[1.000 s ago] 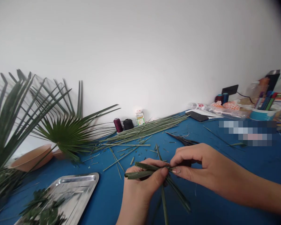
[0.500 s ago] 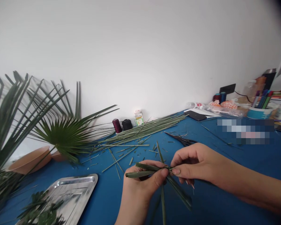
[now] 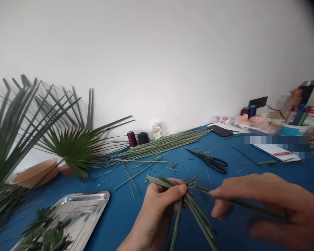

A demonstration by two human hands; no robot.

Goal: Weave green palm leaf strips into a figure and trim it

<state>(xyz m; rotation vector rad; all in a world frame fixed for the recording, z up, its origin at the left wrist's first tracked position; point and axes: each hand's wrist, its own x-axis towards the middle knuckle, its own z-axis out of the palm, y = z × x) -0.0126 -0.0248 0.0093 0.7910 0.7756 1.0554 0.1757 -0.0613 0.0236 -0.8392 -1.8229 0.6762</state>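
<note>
My left hand (image 3: 157, 209) is closed on a bundle of crossed green palm-leaf strips (image 3: 196, 218), thumb pressed over their crossing point. To its right, my right hand (image 3: 261, 205) is blurred by motion and pinches one thin strip (image 3: 201, 188) that runs from the crossing point rightward. Both hands hover low over the blue table (image 3: 125, 216).
Black scissors (image 3: 210, 161) lie behind the hands. A long pile of cut strips (image 3: 162, 143) and loose scraps lies further back. A metal tray (image 3: 89, 209) with leaf bits sits front left, fan palm leaves (image 3: 65, 143) and bowls left, thread spools (image 3: 137, 138) by the wall, clutter far right.
My right hand has moved right and nearer, drawing a strip out from the crossing point. The scissors it hid now show. My left hand keeps its grip on the bundle.
</note>
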